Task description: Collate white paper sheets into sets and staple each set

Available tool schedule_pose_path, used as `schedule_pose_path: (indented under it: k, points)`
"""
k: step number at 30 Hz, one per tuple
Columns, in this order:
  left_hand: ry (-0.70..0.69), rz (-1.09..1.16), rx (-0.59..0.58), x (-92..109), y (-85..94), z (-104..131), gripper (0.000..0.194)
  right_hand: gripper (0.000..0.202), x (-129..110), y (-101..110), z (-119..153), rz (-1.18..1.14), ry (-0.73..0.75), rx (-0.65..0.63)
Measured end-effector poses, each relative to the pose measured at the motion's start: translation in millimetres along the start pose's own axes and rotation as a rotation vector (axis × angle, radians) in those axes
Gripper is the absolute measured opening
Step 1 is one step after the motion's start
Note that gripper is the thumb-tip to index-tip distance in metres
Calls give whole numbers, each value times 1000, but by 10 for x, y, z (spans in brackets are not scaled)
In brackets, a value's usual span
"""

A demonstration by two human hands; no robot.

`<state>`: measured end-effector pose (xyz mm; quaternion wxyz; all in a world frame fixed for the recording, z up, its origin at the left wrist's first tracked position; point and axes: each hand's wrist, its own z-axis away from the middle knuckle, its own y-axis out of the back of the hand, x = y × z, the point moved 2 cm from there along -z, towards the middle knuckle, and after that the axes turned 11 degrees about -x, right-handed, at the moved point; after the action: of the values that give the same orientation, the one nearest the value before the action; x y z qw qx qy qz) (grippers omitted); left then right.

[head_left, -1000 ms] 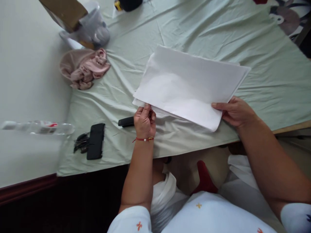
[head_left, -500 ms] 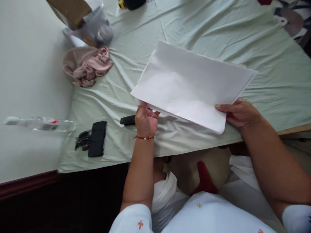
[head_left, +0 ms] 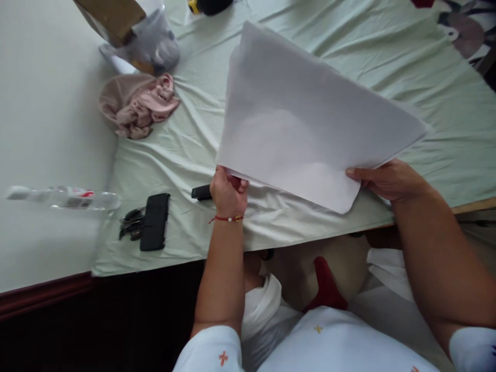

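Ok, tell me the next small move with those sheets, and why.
Probably square up the sheets: another edge shows past the top one at the far left, while the right hand grips the right side and the left hand is at the near left corner.

No wording, brand or number I can read from here. Nearest to it: the label [head_left: 80, 199] on a clear plastic bottle [head_left: 41, 197], off to my left. Pale ground, red mark at upper right, darker block below. Any print too small and blurred for me to make out.
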<state>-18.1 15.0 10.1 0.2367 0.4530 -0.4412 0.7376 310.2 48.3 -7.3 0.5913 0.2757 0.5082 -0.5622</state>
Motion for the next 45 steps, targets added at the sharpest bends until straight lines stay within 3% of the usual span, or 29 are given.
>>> schedule_pose_path:
  k: [5, 13, 18, 24, 33, 39, 45]
  points:
    - [14, -15, -113, 21, -49, 40, 48, 28, 13, 57, 7, 101, -29, -3]
    - [71, 17, -138, 45, -40, 38, 44, 32, -35, 196, 54, 134, -11, -28]
    - [32, -12, -199, 73, -13, 57, 39, 35, -74, 250, 39, 76, 8, 4]
    - [-17, -69, -353, 194, 8, 133, 6, 24, -238, 159, 13, -119, 96, 50]
    - [25, -139, -508, 197, 100, 238, 34, 26, -277, 206, 0, -90, 42, 63]
    - [-40, -149, -535, 188, 57, 258, 32, 22, -251, 225, -34, -99, 17, 65]
    - [-168, -248, -549, 123, 61, 124, 34, 29, -233, 264, -31, -91, 34, 46]
